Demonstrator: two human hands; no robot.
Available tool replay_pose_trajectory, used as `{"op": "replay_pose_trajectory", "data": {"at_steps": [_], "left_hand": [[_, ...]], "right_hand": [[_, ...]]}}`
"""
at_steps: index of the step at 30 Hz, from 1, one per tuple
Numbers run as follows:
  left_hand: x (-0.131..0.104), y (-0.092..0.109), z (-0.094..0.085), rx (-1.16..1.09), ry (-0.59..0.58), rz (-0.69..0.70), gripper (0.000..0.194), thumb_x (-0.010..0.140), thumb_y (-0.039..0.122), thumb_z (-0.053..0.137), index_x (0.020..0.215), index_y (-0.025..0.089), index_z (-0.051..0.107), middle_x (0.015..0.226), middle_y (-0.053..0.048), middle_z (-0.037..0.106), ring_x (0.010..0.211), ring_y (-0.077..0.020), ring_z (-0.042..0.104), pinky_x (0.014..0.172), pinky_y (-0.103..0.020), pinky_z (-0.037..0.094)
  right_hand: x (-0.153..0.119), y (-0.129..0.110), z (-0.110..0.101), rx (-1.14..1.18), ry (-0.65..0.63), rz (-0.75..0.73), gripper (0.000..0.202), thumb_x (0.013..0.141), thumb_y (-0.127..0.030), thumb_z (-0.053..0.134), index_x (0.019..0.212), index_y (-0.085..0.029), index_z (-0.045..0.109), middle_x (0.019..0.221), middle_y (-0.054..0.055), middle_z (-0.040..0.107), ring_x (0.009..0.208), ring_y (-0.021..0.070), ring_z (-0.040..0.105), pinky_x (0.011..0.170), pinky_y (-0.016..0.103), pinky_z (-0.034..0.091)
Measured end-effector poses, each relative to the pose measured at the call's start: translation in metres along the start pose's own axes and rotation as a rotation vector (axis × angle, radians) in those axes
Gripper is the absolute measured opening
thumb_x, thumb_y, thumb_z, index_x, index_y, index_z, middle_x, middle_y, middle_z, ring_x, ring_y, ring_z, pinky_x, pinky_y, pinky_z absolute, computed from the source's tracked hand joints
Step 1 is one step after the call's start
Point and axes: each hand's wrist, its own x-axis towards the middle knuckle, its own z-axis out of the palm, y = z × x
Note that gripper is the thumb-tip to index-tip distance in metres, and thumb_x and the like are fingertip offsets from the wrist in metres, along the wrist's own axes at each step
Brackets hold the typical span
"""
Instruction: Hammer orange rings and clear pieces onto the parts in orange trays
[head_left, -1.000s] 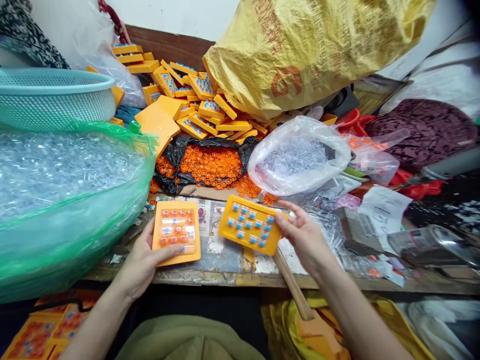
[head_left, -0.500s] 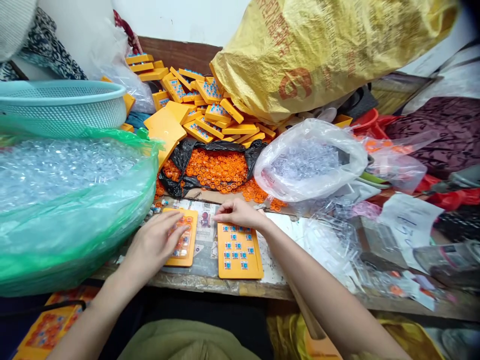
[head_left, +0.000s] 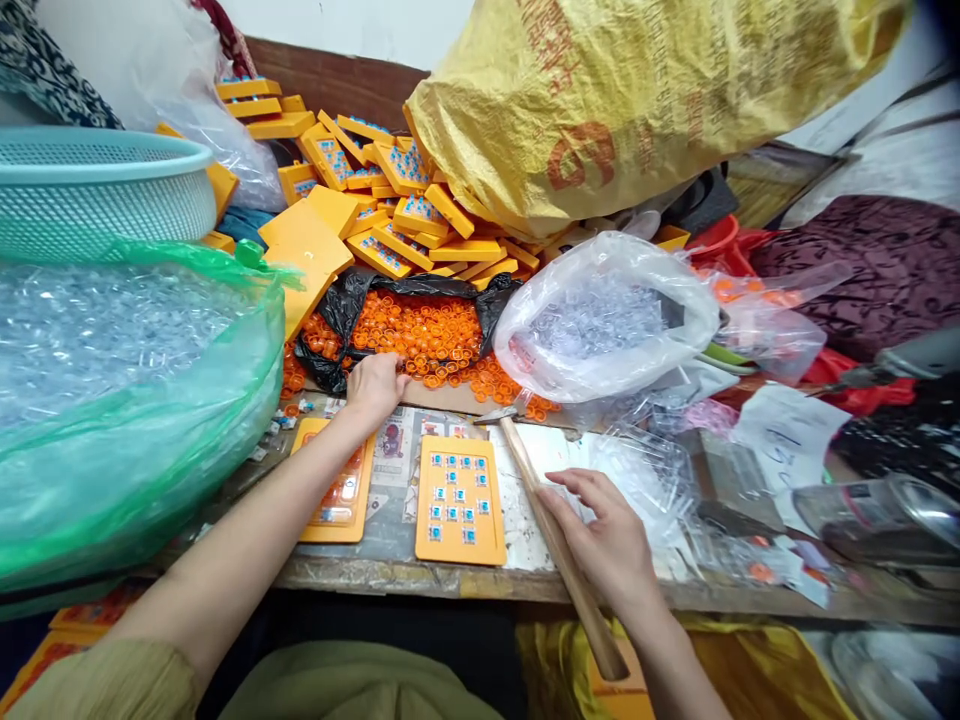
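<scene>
My left hand [head_left: 376, 388] is at the front edge of the black bag [head_left: 341, 300] of orange rings [head_left: 420, 325]; its fingers are bent among the rings, and whatever they hold is hidden. Below that forearm lies a yellow tray with a clear cover [head_left: 346, 500], partly covered by the arm. To its right a second yellow tray [head_left: 491, 545] holds small blue pieces. My right hand [head_left: 600, 520] hovers beside the wooden handle [head_left: 559, 545] of a hammer, fingers apart, with nothing seen in them. The hammer's metal head [head_left: 496, 414] points away from me.
A green bag [head_left: 150, 440] of clear pieces and a blue basket [head_left: 112, 190] stand left. Yellow trays [head_left: 420, 215] are heaped behind the rings, beside a big yellow sack [head_left: 637, 110]. A white bag [head_left: 607, 310] of clear pieces and loose plastic [head_left: 645, 470] lie right.
My left hand has moved from the left tray up to the orange rings. My right hand has left the top of the right tray and moved right, uncovering the hammer. The view has shifted slightly.
</scene>
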Motion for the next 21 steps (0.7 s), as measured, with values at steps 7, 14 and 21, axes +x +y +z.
{"op": "replay_pose_trajectory", "data": {"at_steps": [7, 14, 21], "left_hand": [[0.012, -0.008, 0.006, -0.050, -0.054, 0.053, 0.032, 0.079, 0.025, 0.061, 0.108, 0.016, 0.070, 0.109, -0.011, 0.070, 0.103, -0.0258, 0.064, 0.092, -0.031, 0.048], [0.014, -0.011, 0.005, -0.096, -0.055, 0.079, 0.018, 0.076, 0.021, 0.062, 0.088, 0.015, 0.074, 0.095, -0.010, 0.073, 0.092, -0.0249, 0.066, 0.085, -0.031, 0.050], [-0.044, 0.007, -0.009, -0.215, 0.020, 0.214, 0.024, 0.081, 0.022, 0.057, 0.105, 0.017, 0.060, 0.093, -0.007, 0.069, 0.087, -0.0207, 0.064, 0.082, -0.033, 0.050]], "right_hand": [[-0.015, 0.003, 0.009, -0.147, -0.267, 0.225, 0.055, 0.083, -0.053, 0.050, 0.124, -0.017, 0.057, 0.100, 0.008, 0.061, 0.081, 0.0233, 0.062, 0.072, 0.035, 0.048], [-0.009, 0.005, 0.014, -0.038, -0.235, 0.220, 0.040, 0.082, -0.047, 0.050, 0.110, -0.020, 0.058, 0.104, 0.008, 0.064, 0.094, 0.0256, 0.063, 0.081, 0.036, 0.048], [-0.041, -0.009, 0.003, 0.104, -0.208, 0.184, 0.038, 0.089, -0.045, 0.046, 0.117, -0.020, 0.051, 0.102, 0.008, 0.068, 0.084, 0.0218, 0.069, 0.070, 0.031, 0.055]]}}
